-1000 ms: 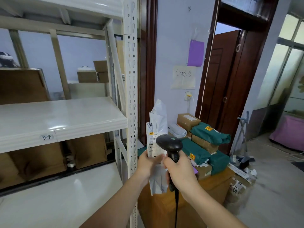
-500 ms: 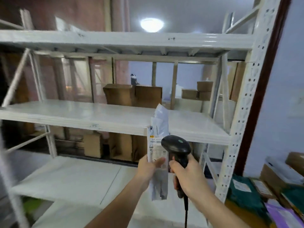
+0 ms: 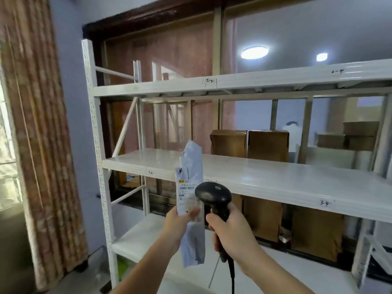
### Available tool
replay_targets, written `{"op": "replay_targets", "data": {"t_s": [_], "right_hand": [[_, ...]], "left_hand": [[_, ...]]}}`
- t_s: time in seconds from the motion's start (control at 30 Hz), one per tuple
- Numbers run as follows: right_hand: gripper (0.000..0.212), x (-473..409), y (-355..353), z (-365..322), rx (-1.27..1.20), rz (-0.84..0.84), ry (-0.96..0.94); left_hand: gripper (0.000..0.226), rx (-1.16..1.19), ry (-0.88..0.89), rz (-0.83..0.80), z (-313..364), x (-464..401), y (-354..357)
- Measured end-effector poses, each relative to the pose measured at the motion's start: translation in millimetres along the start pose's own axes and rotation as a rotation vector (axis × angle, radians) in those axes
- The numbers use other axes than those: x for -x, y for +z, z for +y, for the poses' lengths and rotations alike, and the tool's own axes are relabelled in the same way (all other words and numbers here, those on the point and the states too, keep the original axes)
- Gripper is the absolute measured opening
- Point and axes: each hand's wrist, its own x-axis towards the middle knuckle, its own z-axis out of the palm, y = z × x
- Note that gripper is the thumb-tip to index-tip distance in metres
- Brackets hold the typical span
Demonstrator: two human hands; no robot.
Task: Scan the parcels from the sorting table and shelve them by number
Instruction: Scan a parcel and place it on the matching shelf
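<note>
Front of the white shelving rack, both hands up at chest level. Left hand pinches a slim white poly-bag parcel near its middle, thumb over the lower edge of the shipping label; parcel stands upright, top end crumpled and reaching above the rack's middle shelf, bottom end hanging loose below the hand. Label faces the camera, barcode and printed digits visible, text too small to read. Right hand clenched around the grip of a black handheld scanner, scanner head just right of the label and touching or nearly touching the parcel edge, cannot tell which; black cable drops from the grip bottom out of frame. Rack shelf edges carry handwritten marks: "32" on the middle shelf left of the parcel, "3-4" further right, "2-3" on the upper shelf above the parcel. Middle shelf surface bare near the parcel. Brown cardboard boxes sit behind the rack, right of the parcel, more brown cardboard below the middle shelf. Lowest shelf under the left forearm. Patterned curtain far left of the rack. Two ceiling lights reflect in the glass behind the rack
</note>
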Motion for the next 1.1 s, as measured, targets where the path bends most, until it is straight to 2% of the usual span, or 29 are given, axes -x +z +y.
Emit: {"op": "replay_targets", "data": {"t_s": [0.23, 0.57, 0.67, 0.8, 0.9, 1.1], "right_hand": [[0.010, -70, 45, -22, -0.001, -0.016, -0.044], [0.011, -223, 90, -23, 0.056, 0.064, -0.123], [0.012, -261, 98, -31, 0.043, 0.088, -0.116], [0.006, -300, 108, -37, 0.052, 0.116, -0.094], [0.004, -324, 116, -36, 0.065, 0.130, -0.054], [0.006, -363, 140, -24, 0.061, 0.211, 0.045]], "left_hand": [[0.020, 0.036, 0.049, -0.001, 18, -76, -45], [0.016, -0.008, 0.136, -0.031, 65, -241, -66], [0.021, -0.042, 0.202, -0.023, 80, -290, -68], [0.035, -0.032, 0.171, -0.026, 91, -355, -71], [0.048, -0.130, 0.144, -0.012, 96, -406, -76], [0.036, -0.307, 0.108, -0.054, 90, -499, -87]]}}
